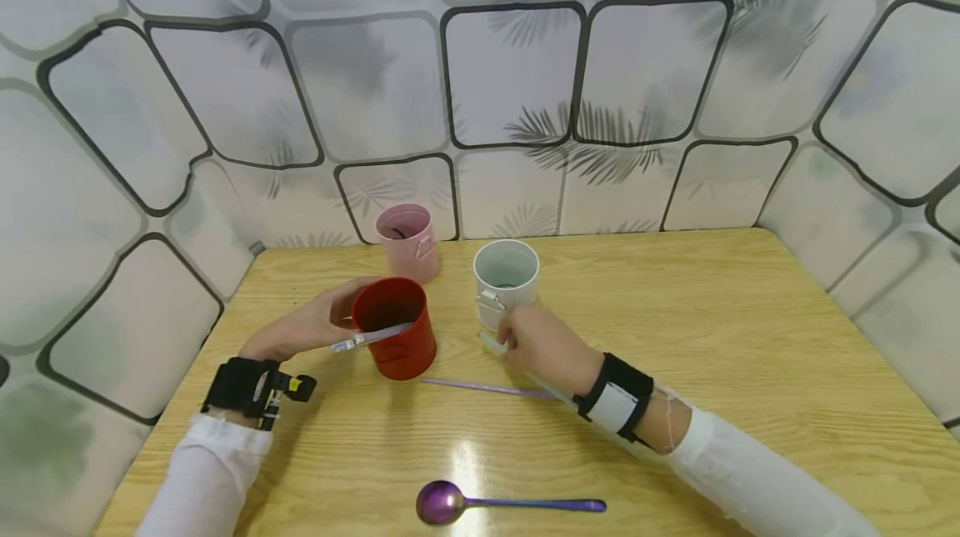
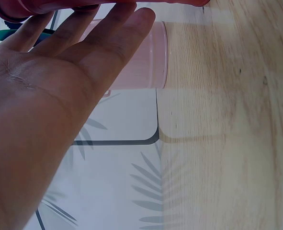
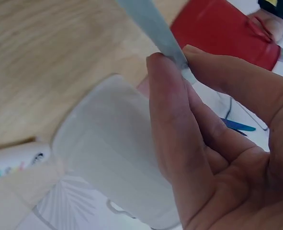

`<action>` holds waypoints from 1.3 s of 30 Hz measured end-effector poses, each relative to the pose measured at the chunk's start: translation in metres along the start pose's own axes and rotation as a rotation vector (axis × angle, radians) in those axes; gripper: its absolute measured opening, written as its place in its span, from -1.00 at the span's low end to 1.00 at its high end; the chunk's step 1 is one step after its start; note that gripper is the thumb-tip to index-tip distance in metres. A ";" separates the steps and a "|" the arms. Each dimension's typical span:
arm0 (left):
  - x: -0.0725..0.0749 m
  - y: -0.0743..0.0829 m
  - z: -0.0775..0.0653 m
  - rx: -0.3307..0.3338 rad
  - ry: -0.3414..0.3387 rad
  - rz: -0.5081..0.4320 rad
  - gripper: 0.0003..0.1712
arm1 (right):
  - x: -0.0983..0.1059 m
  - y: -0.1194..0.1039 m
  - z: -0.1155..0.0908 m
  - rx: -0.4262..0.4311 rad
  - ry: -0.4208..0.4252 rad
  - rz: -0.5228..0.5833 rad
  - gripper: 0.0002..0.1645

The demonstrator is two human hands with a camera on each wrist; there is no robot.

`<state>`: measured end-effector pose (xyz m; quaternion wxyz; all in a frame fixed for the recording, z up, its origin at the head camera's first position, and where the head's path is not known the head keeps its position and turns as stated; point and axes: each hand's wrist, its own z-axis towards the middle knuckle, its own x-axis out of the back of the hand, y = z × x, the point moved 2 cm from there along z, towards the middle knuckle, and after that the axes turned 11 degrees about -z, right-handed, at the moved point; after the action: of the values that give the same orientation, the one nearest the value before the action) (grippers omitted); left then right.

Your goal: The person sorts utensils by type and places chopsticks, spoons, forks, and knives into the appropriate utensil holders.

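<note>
My left hand [image 1: 315, 324] grips the red cup [image 1: 408, 349] from its left and back, and the cup tilts slightly. A pale lavender stick [image 1: 371, 337] with a clear end leans out over its rim. With thumb and forefinger my right hand [image 1: 547, 345] pinches a long, flat, pale strip [image 3: 153, 28], close in front of the white cup [image 1: 517, 295]. The strip runs back beneath the right wrist; its exact kind cannot be told. A thin purple stick [image 1: 487, 388] lies on the table, its right end hidden under the right arm.
Behind the red cup stands a pink cup [image 1: 411, 258] with something dark inside. A purple metallic spoon [image 1: 441, 504] lies near the front of the wooden table [image 1: 720, 337]. The right wrist view shows a white tube [image 3: 16, 158] with coloured print. Patterned walls enclose the table.
</note>
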<state>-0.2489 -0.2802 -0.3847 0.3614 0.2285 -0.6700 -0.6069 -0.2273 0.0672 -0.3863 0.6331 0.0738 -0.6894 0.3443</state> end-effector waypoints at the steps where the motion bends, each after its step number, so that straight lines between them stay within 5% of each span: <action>1: 0.000 0.000 0.000 0.001 0.001 0.001 -0.09 | 0.003 -0.002 0.000 0.001 0.006 0.002 -0.82; 23: 0.000 0.000 0.001 -0.006 -0.012 -0.011 -0.10 | 0.060 -0.041 -0.018 0.127 0.252 0.164 -0.84; 39: 0.000 0.001 0.000 -0.018 -0.017 -0.014 -0.12 | 0.072 -0.055 -0.028 0.245 0.484 0.393 -0.82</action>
<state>-0.2490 -0.2796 -0.3840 0.3537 0.2246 -0.6658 -0.6174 -0.1883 0.0655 -0.2995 0.6864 -0.0688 -0.4735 0.5477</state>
